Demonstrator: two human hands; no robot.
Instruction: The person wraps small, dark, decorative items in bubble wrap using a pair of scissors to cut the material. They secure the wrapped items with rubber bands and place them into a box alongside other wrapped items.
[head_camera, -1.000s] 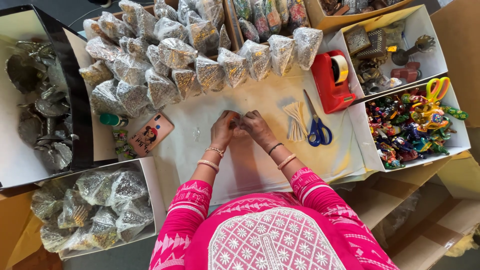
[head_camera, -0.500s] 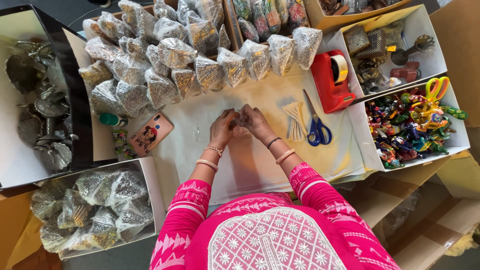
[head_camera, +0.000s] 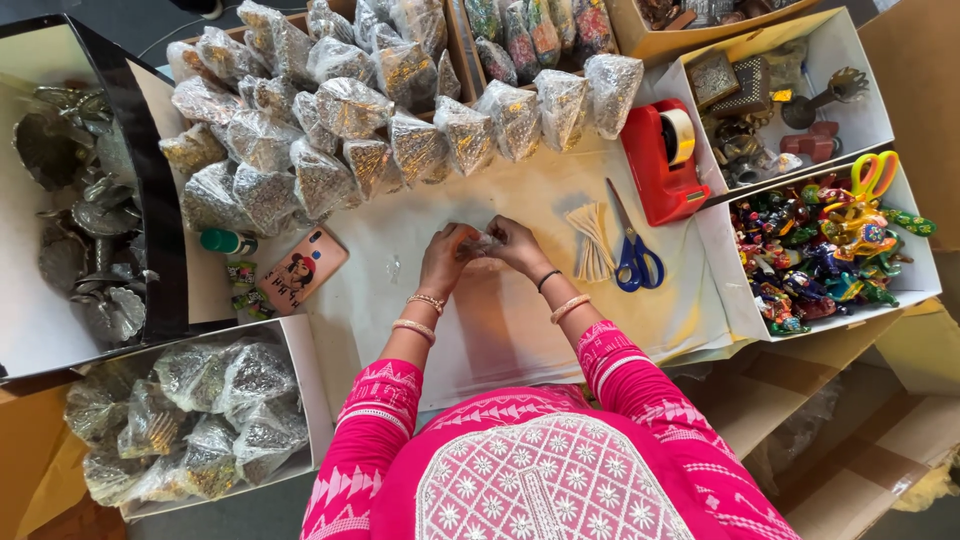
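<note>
Small crinkled clear plastic wrap (head_camera: 479, 243) pinched between left hand (head_camera: 446, 262) and right hand (head_camera: 515, 243), each grip closed on it, above middle of paper-covered worktop (head_camera: 480, 330). Just right: pale strips (head_camera: 592, 240), blue-handled scissors (head_camera: 632, 250), red tape dispenser (head_camera: 662, 160). Far side: heap of foil-wrapped cone packets (head_camera: 350, 130). Left: pink phone (head_camera: 302, 270).

A red tape dispenser (head_camera: 662, 160) stands at two o'clock on the tabletop (head_camera: 500, 330), blue scissors (head_camera: 632, 252) just below it beside pale strips (head_camera: 592, 240). Wrapped bundles (head_camera: 330, 140) crowd eleven o'clock. A phone (head_camera: 301, 270) lies at nine; painted figurines (head_camera: 830, 250) fill a box at three.
</note>
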